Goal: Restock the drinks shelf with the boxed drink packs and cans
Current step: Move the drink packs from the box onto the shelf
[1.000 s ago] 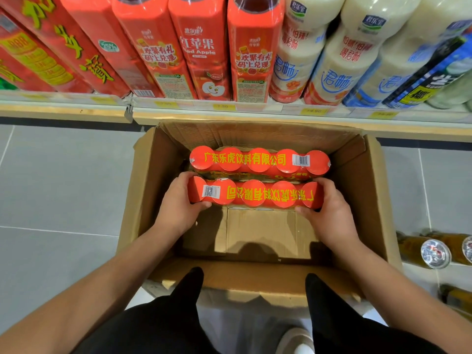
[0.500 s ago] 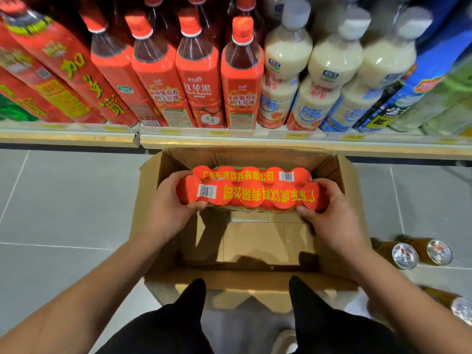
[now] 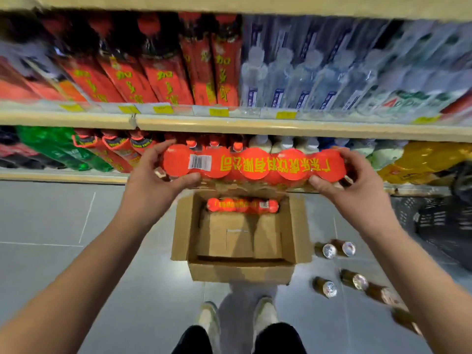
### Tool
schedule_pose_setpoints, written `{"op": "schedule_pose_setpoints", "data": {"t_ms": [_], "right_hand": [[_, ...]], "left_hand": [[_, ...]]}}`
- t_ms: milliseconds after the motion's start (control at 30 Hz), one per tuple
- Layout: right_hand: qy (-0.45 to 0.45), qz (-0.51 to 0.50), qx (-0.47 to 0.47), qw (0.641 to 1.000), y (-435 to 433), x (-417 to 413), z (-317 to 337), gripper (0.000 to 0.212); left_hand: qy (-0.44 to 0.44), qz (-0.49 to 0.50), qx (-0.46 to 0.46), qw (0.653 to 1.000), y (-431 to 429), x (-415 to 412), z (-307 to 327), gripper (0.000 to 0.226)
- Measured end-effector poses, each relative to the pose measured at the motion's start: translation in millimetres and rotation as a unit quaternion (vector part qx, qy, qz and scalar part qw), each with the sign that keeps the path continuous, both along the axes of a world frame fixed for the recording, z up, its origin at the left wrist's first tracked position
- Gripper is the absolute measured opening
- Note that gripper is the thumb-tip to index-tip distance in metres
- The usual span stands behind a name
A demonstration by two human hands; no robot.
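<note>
Up from the cardboard box (image 3: 240, 272) comes the red drink pack (image 3: 252, 163), which half a second ago I held just above its twin; now I stand and carry it level in front of the lower shelf (image 3: 281, 127). Stocked bottles fill both tiers of that shelf, leaving little obvious room, so a hasty push could topple the ones at the front. The second pack (image 3: 241, 205) lies at the box's far end on the floor below. Loose cans (image 3: 337, 267) lie scattered near my right foot, an easy trip. My left hand (image 3: 155, 180) clamps one end of the pack, my right hand (image 3: 355, 185) the other, fingers curled over, thumbs under; the shrink-wrap looks slick and could slip.
</note>
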State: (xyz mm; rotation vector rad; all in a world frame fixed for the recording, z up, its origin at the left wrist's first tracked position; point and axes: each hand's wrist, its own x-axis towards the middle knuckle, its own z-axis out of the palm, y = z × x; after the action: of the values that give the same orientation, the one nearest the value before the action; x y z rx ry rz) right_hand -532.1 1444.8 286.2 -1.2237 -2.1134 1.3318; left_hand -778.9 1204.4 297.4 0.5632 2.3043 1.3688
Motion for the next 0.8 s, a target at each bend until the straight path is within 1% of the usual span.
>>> {"op": "schedule_pose_setpoints", "data": {"t_ms": [67,200,267,333,400,467,567,600,700,733,800], "right_hand": [[0.043,-0.029,-0.018,0.998,-3.7,3.3,67.0,0.069],[0.111,-0.057,-0.024,0.992,-14.6,10.7,204.2,0.061],[0.156,-0.069,-0.030,0.985,-19.9,18.3,265.2,0.064],[0.187,-0.075,-0.020,0.979,-26.2,24.7,319.3,0.066],[0.226,-0.084,-0.001,0.971,-29.6,30.7,366.9,0.071],[0.259,-0.092,0.014,0.961,-32.9,36.3,408.8,0.072],[0.307,-0.081,0.036,0.947,-39.4,44.6,463.7,0.060],[0.322,-0.081,0.042,0.943,-40.8,47.2,479.5,0.058],[0.361,-0.081,0.066,0.927,-48.4,52.7,519.9,0.057],[0.365,-0.080,0.078,0.924,-51.8,53.7,531.1,0.059],[0.363,-0.080,0.094,0.924,-56.8,56.5,546.6,0.058]], "left_hand": [[-0.015,0.012,0.023,1.000,-1.8,1.2,67.6,0.063],[0.016,0.027,0.050,0.998,-8.7,0.5,204.4,0.061],[0.029,0.021,0.076,0.996,-10.9,0.7,263.2,0.056],[0.030,0.023,0.115,0.993,-12.6,3.4,318.2,0.057],[0.045,0.024,0.144,0.988,-11.2,9.4,372.5,0.063],[0.064,0.017,0.165,0.984,-12.2,14.0,415.7,0.062],[0.078,0.015,0.205,0.976,-11.4,22.9,470.8,0.071],[0.085,0.013,0.214,0.973,-11.5,26.8,487.2,0.070],[0.112,0.004,0.252,0.961,-14.3,42.3,528.6,0.049],[0.115,0.006,0.269,0.956,-15.7,47.6,541.5,0.048],[0.112,0.007,0.300,0.947,-19.0,55.2,560.8,0.057]]}}
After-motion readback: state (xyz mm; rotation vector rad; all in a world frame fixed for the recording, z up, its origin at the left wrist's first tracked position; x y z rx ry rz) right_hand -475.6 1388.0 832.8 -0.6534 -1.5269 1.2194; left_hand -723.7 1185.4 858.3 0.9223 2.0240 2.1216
